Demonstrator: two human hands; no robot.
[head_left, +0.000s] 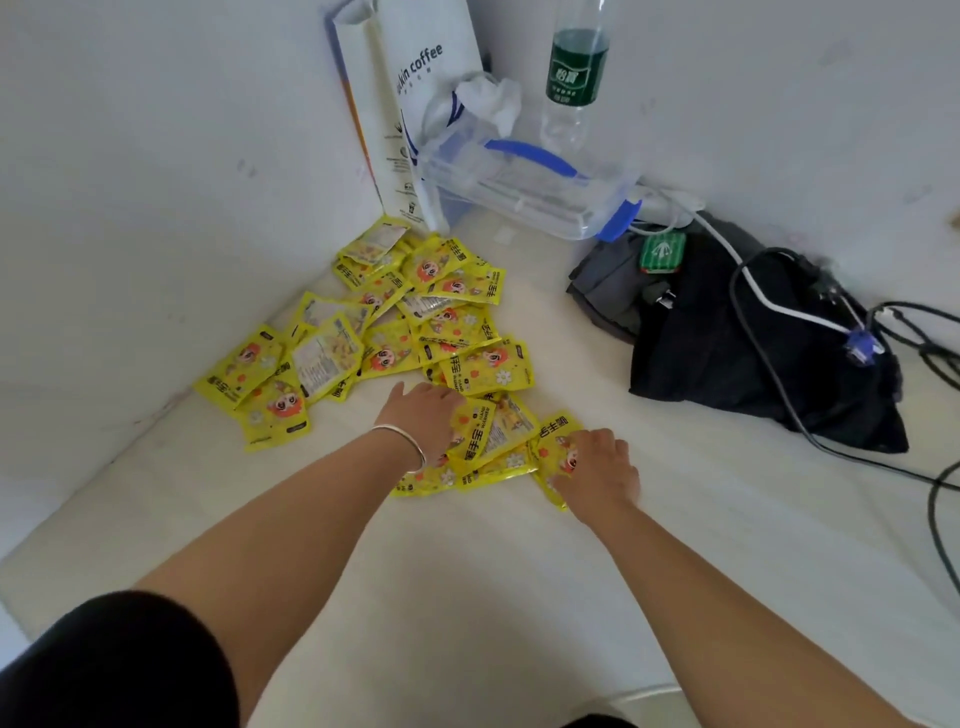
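Observation:
Several yellow snack packets (400, 332) lie scattered over a white surface (519, 571), spreading from the corner toward me. My left hand (428, 415), with a silver bracelet at the wrist, lies on the near packets; its fingers are hidden under a few yellow packets (488, 436) and seem to hold them. My right hand (600, 467) rests on one yellow packet (556, 447) at the right end of the near group, fingers bent down onto it. How firmly either hand grips cannot be made out.
A white paper coffee bag (410, 104) stands in the corner. Beside it lie a clear plastic box with blue handle (524, 182) and a green-labelled water bottle (574, 78). A black bag (753, 353) with cables (779, 306) lies at the right.

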